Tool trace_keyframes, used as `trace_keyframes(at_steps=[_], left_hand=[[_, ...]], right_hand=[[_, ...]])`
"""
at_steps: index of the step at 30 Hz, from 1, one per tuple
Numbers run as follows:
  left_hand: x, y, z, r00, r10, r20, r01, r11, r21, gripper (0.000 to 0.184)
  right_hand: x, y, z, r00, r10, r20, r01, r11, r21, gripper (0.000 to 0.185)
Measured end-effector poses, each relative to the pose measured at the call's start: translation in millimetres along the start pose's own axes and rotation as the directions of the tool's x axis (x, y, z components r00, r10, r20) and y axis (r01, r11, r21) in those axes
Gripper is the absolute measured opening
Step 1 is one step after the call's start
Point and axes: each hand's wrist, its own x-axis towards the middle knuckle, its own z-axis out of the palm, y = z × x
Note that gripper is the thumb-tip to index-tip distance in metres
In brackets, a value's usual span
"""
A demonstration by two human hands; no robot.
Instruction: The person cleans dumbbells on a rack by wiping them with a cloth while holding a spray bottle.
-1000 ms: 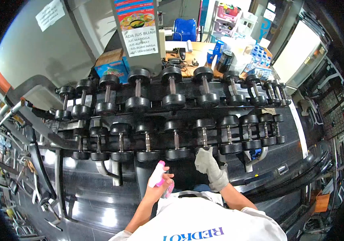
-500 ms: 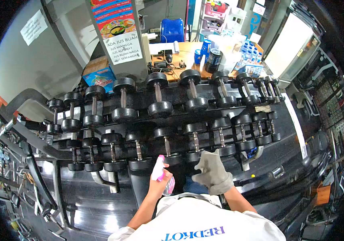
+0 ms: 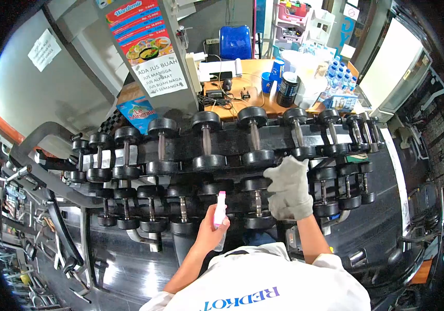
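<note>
My left hand (image 3: 210, 232) is wrapped around a spray bottle with a white and pink trigger head (image 3: 220, 208), held upright in front of the lower row of dumbbells. Below the head, most of the bottle is hidden by my hand. A grey fabric glove (image 3: 290, 189) covers my right hand (image 3: 288, 199), its fingers spread and reaching over the lower row. Just left of the glove lies a black dumbbell with a metal handle (image 3: 258, 203). Beyond its fingertips sits an upper-row dumbbell (image 3: 298, 133). Whether the glove touches any dumbbell I cannot tell.
A two-tier rack carries several black dumbbells, including one at upper centre (image 3: 207, 141). Behind it stand a wooden counter (image 3: 255, 67) with bottles and tubs, a post with a menu sign (image 3: 161, 75) and a blue chair (image 3: 235, 42). Gym machine frames (image 3: 51, 171) flank the left.
My gloved right hand has moved forward and up toward the upper row, its fingers more spread. My left hand has turned the spray bottle slightly. The whole view has shifted a little.
</note>
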Motion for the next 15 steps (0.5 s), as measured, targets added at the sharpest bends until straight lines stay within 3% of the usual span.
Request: trace_keyframes(at_steps=[1,2,3,6,8,12,15], left_hand=[[6.7,0.9,2.2,1.0,0.028,-0.014,-0.028,0.999,-0.043,0.054],[13.2,1.2,4.2,0.998,0.054,-0.029,-0.056,0.995,-0.086,0.055],[19.7,-0.6,5.9,0.998,0.048,-0.032,-0.051,0.995,-0.085,0.055],[36.8,-1.7,14.2,0.996,0.048,-0.072,-0.056,0.993,-0.107,0.058],[45.7,12.1,21.8,0.993,0.016,-0.121,-0.022,0.999,-0.047,0.049],[65.6,30.3,28.4,0.995,-0.048,-0.086,0.046,0.999,-0.019,0.053],[83.0,49.0,35.0,0.995,-0.039,-0.087,0.041,0.999,0.017,0.045]], right_hand=[[1.8,8.1,3.7,0.959,0.003,-0.282,0.016,0.998,0.065,0.025],[4.4,14.9,7.3,0.842,0.025,-0.539,0.049,0.991,0.123,0.021],[10.5,19.0,14.2,0.8,0.081,-0.594,0.118,0.95,0.288,0.021],[56.6,44.9,80.0,0.814,0.174,-0.554,0.046,0.932,0.36,0.027],[71.7,50.4,107.0,0.825,0.229,-0.517,0.051,0.88,0.472,0.027],[92.9,55.8,143.3,0.852,0.273,-0.446,0.111,0.74,0.663,0.029],[108.1,64.2,162.6,0.896,0.251,-0.367,0.168,0.573,0.802,0.031]])
